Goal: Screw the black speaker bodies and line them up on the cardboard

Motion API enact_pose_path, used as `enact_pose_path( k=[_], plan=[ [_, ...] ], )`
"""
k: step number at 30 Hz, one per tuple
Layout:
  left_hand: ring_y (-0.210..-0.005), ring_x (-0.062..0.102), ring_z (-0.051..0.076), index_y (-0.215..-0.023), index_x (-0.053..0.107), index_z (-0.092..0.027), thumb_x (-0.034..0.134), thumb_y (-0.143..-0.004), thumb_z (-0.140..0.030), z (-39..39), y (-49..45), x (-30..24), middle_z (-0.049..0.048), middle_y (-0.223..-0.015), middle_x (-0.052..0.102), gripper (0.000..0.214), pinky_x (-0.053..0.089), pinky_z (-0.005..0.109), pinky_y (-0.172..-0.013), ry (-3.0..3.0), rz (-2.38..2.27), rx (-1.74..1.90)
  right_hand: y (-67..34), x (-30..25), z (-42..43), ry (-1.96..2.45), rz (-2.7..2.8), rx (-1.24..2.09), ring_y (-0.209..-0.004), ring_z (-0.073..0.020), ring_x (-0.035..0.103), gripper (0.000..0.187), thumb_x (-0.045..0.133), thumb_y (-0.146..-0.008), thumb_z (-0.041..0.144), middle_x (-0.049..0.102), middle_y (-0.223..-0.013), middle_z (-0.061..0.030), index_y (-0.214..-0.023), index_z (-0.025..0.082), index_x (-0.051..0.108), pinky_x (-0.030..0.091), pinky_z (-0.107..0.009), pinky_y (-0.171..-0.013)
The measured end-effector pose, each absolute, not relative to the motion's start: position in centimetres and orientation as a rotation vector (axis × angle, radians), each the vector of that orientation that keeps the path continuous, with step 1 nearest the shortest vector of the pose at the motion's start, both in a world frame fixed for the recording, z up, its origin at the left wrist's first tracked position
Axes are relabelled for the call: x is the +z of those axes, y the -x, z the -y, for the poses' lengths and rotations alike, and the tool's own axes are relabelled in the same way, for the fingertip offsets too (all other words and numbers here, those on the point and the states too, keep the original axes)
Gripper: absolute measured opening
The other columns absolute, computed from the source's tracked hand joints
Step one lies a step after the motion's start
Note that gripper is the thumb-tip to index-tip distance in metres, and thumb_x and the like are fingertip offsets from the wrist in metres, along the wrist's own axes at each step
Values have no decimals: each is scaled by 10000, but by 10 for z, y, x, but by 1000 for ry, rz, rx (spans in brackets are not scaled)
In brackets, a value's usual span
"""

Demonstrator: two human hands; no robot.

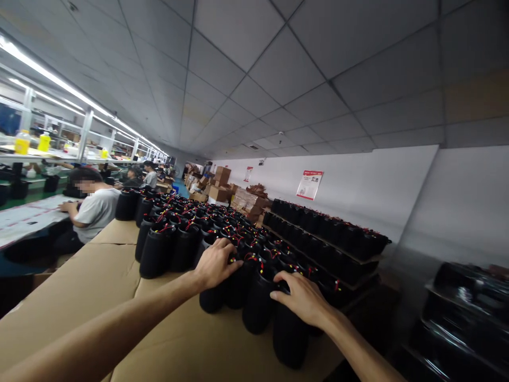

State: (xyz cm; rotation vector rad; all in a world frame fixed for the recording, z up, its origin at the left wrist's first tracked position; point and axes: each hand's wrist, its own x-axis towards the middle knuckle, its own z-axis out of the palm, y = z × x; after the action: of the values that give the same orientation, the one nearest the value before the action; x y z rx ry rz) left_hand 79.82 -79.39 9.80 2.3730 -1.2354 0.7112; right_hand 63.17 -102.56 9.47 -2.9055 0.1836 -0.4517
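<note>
Many black cylindrical housings (157, 254) stand upright in close rows, open at the top, with red wires and small yellow and white connectors sticking out. My left hand (217, 262) reaches over the top of a front-row housing (212, 300), its fingers bent at the rim and thumb stretched to the right. My right hand (304, 298) curls its thumb and fingers around the top of the nearest housing (290, 339), at the right end of the front row. Both housings stand upright. The fingertips inside the rims are partly hidden.
Brown cardboard (167, 329) lies under the housings. More housings are stacked in layers (330, 233) at the right. Shiny black parts (469, 307) are piled at the far right. Left, a co-worker (97, 209) sits at a bench (29, 215). Cardboard boxes (218, 191) stand behind.
</note>
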Motion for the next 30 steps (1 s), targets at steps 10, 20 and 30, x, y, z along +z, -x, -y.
enact_pose_path(
  k=[10,20,30],
  plan=[
    [-1498,363,401,-1525,286,-152,777,-798,-319,769,-800,58,242,-1600,372,893,380,621,-1187,-2274,1290,913,-635,89,1039,2811,-157,-548,-1205,-285,641,503,760,-843,343,702,-1299,-58,-1318,253,620,457,-414,-1014],
    [-1582,167,367,-1549,372,-165,619,-930,-297,798,-761,74,201,-1671,305,679,186,635,-1271,-2259,1546,993,-633,86,1052,2727,41,-787,-1176,-238,637,407,815,-846,313,705,-1244,-46,-1212,226,658,470,-386,-1044],
    [-1511,340,409,-1406,553,-113,735,-861,-459,866,-735,76,185,-1406,631,671,227,684,-1249,-2241,1801,829,-624,79,1063,2623,219,-1051,-1268,-254,581,378,691,-942,436,661,-1329,-83,-1243,215,631,422,-447,-1128]
  ],
)
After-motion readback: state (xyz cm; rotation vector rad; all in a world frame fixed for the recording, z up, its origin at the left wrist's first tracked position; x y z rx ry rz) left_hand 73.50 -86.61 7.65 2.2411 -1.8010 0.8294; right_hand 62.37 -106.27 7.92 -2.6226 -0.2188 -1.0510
